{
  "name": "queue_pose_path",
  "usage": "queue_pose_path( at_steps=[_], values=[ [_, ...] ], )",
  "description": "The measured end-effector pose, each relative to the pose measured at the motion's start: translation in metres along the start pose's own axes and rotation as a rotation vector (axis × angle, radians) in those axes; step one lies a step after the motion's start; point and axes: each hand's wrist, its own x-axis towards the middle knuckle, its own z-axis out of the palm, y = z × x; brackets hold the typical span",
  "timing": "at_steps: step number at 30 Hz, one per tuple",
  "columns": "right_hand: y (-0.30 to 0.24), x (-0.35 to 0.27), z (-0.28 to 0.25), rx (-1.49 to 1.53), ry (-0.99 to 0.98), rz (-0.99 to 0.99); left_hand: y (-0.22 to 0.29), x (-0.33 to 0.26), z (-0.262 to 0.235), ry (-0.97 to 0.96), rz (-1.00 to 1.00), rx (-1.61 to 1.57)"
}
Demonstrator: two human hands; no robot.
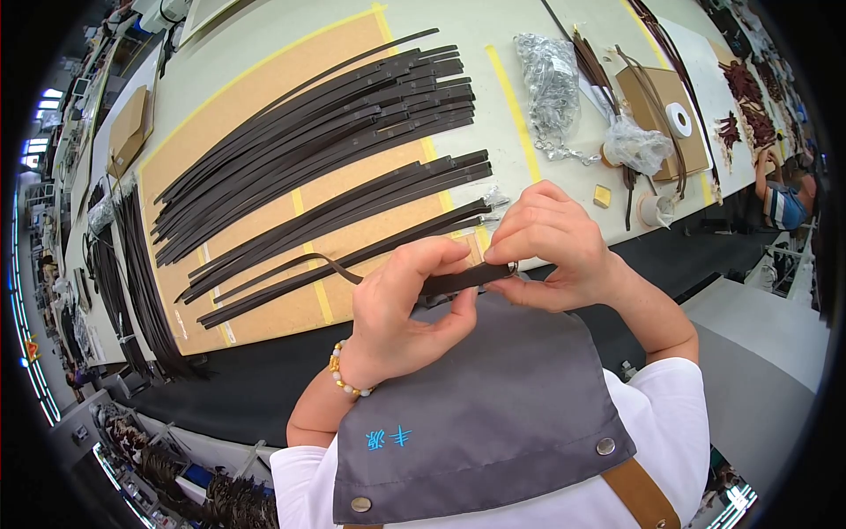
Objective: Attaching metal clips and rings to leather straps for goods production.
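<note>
Together, both hands held one dark strap above the tabletop edge.
Left hand [401, 304] gripped the strap [458, 280] firmly; right hand [546, 242] pinched a small metal ring [512, 267] at its end. Many straps [317, 132] lay on the tabletop [493, 132], apparently still unfitted.

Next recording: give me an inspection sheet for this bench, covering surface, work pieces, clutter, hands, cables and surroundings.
Surface: pale worktable with yellow tape lines and a brown board.
Job's things: dark strap pinched by both hands, its tail curving left; a small metal ring at its right end.
Clutter: rows of dark straps on the board, bag of metal chain, cardboard box, tape roll.
Hands: left hand grips the strap; right hand pinches its ring end.
Cables: nothing seen.
Surroundings: another person at the far right; more straps hang off the left edge.
</note>
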Motion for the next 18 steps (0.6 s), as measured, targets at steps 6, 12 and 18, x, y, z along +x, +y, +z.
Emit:
queue_pose_path(
  at_steps=[6,12,18],
  values=[
    [-0.002,-0.001,-0.002,0.048,-0.039,0.094,0.0,0.002,0.001,-0.008,-0.068,-0.025],
    [-0.002,-0.002,-0.002,0.031,-0.015,0.137,-0.01,0.004,0.003,-0.022,-0.187,-0.155],
    [-0.004,-0.002,-0.008,0.063,-0.116,0.216,0.002,0.008,-0.001,-0.148,-0.558,-0.549]
  ],
)
